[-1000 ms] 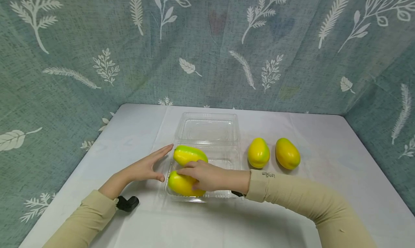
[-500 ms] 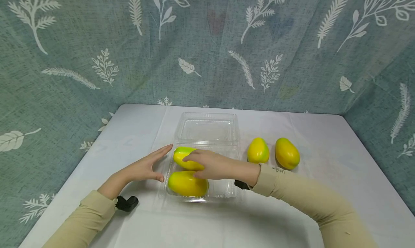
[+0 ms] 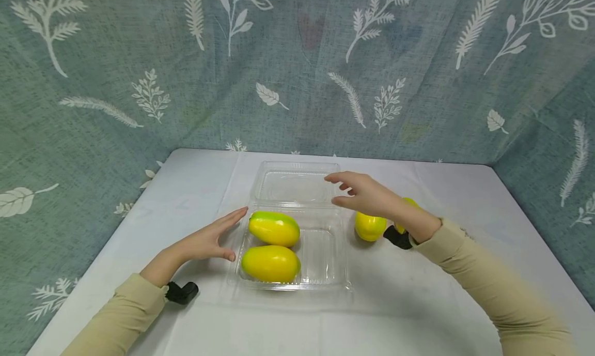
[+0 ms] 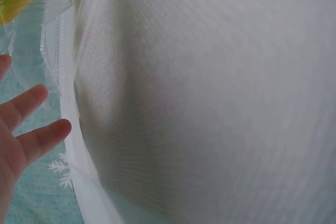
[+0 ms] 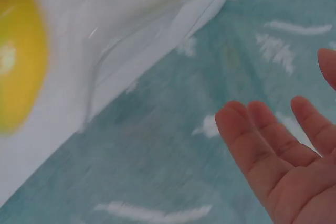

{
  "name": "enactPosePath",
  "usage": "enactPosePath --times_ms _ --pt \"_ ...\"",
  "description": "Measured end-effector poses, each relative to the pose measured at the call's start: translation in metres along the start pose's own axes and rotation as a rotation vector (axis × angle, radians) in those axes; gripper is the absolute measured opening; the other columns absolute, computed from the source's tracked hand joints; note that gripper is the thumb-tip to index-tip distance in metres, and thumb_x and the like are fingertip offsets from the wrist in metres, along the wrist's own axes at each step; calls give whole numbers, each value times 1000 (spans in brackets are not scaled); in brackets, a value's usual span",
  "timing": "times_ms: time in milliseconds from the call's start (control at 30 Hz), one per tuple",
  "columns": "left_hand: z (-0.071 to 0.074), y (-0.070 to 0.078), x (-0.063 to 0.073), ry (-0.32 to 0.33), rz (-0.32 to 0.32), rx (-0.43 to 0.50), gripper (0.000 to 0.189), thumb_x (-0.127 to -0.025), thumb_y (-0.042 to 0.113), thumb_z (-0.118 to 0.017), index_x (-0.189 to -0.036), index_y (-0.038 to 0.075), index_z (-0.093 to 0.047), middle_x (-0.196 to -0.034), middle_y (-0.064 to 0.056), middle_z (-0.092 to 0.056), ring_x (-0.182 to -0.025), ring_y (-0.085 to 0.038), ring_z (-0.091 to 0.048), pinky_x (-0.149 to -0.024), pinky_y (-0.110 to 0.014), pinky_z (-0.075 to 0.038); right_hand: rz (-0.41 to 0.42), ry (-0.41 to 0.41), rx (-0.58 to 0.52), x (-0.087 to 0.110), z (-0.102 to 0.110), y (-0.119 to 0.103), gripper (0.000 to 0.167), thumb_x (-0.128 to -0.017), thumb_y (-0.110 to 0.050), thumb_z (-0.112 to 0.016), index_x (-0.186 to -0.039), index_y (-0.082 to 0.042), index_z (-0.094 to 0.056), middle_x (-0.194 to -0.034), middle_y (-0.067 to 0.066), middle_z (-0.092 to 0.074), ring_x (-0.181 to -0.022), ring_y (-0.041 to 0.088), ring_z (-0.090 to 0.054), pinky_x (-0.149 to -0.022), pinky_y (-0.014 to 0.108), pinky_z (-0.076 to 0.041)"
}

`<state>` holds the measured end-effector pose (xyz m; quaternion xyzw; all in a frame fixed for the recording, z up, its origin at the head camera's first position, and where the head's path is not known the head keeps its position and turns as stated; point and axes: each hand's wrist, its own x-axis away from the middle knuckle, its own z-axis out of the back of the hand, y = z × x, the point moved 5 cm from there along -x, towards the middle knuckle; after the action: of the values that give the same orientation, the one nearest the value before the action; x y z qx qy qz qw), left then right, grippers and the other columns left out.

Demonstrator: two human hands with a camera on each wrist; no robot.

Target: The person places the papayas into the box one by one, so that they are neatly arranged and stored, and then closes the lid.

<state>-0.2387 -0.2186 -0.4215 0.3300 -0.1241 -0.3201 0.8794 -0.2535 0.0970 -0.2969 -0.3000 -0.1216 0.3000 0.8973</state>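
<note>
A clear plastic clamshell box lies on the table with its lid folded back. Side by side in the left half of its base are two yellow-green mangoes, the far one greener on top and the near one mostly yellow. My left hand is at the box's left edge, fingers and thumb spread, holding nothing. Over the lid's right corner hovers my right hand, fingers relaxed with nothing in them. Below it a third mango sits on the table, its top covered by the hand.
Behind the right wrist another mango shows only in part. The white-covered table ends at a blue-green curtain with white leaf prints. A black wrist mount hangs by the left sleeve.
My right hand has let go of the near mango, passed over the far one and moved right and back, off the base. The left hand stays put.
</note>
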Motion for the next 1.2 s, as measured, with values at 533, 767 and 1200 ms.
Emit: enactPosePath --times_ms 533,767,1200 --pt "-1 -2 0 -1 30 2 109 -65 50 -75 -148 11 -15 -152 -15 -14 -136 -41 -17 -101 -63 -23 -317 20 44 32 11 85 59 -91 -24 -56 -140 -2 -32 -138 24 -38 -117 41 -45 -93 50 -42" --pt "-2 -4 -1 0 14 5 110 -65 59 -70 -148 12 -15 -152 -15 -14 -136 -41 -17 -102 -63 -23 -378 29 109 30 -19 108 65 -92 -34 -54 -139 3 -30 -136 28 -38 -120 43 -42 -98 53 -36" --pt "-1 -4 -1 -2 29 8 110 -65 59 -70 -148 13 -15 -153 -13 -13 -137 -40 -16 -102 -63 -22 -472 72 62 31 -40 114 80 -85 -45 -60 -141 1 -26 -132 28 -44 -116 39 -47 -95 51 -39"
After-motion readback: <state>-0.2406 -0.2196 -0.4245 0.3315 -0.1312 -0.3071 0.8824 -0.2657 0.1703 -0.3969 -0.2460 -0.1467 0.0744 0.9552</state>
